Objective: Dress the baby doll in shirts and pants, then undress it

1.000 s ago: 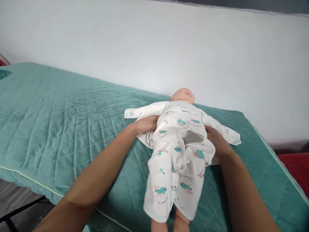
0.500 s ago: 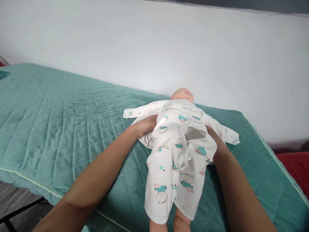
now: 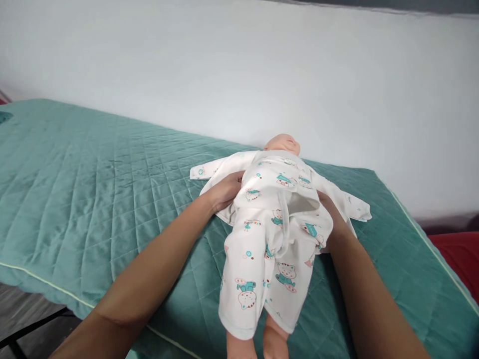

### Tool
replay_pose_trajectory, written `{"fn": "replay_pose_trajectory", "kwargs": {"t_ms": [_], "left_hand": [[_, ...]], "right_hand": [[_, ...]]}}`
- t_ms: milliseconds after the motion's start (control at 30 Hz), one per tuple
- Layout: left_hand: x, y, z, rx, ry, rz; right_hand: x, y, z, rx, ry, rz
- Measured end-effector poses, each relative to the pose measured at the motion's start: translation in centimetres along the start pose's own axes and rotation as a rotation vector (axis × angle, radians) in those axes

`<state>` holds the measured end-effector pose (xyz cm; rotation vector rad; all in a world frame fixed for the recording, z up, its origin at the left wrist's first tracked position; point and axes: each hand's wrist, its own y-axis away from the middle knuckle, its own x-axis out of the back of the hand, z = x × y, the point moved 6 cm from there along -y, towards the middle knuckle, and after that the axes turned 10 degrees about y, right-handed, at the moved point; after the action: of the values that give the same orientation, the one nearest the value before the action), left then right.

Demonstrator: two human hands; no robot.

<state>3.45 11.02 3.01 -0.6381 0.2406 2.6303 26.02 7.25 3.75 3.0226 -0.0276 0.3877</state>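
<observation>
Floor: grey, wood-grained, below your far left; a black bar crosses in front of it.
Quilted cover: green, diamond-stitched, pale piping along its edge; spans your view and carries the doll.
Left-side sleeve: white, printed at the cuff, stretched outward on the cover.
Left grip: your left hand touches the clothing at the doll's waist; fingertips are hidden, so you cannot tell whether it is closed.
Doll: on its back, right of centre, head near the white wall, legs pointing toward you.
Trousers: white with cat prints; the lower legs extend past both hems, and a loose fold gapes at the waist.
Right grip: your right hand is at the opposite side of the waist, largely behind cloth; closure cannot be determined.
Right-side sleeve: white, spread outward beyond your right wrist.
Red object: beside the cover's far-right edge, partly visible.
</observation>
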Motion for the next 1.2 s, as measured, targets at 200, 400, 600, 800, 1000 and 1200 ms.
{"fn": "replay_pose_trajectory", "kwargs": {"t_ms": [200,400,600,800,1000,1200], "left_hand": [[-0.4,0.2,0.3,0.030,-0.029,0.025],[-0.2,0.3,-0.4,0.115,-0.043,0.051],[0.1,0.1,-0.8,0.154,-0.124,-0.013],[0.2,-0.2,-0.8,0.128,-0.082,-0.001],[-0.2,-0.3,-0.6,0.150,-0.019,0.029],[-0.9,-0.3,-0.8,0.207,0.093,0.061]], "right_hand": [[-0.1,0.1,-0.3,0.011,0.019,0.017],[-0.1,-0.1,0.6,-0.032,-0.082,-0.017],[0.1,-0.3,0.8,-0.045,-0.088,-0.047],[0.0,-0.3,0.6,-0.045,-0.045,-0.085],[0.3,-0.6,0.0,0.044,0.059,-0.017],[0.8,-0.9,-0.3,0.116,0.212,0.078]]}}
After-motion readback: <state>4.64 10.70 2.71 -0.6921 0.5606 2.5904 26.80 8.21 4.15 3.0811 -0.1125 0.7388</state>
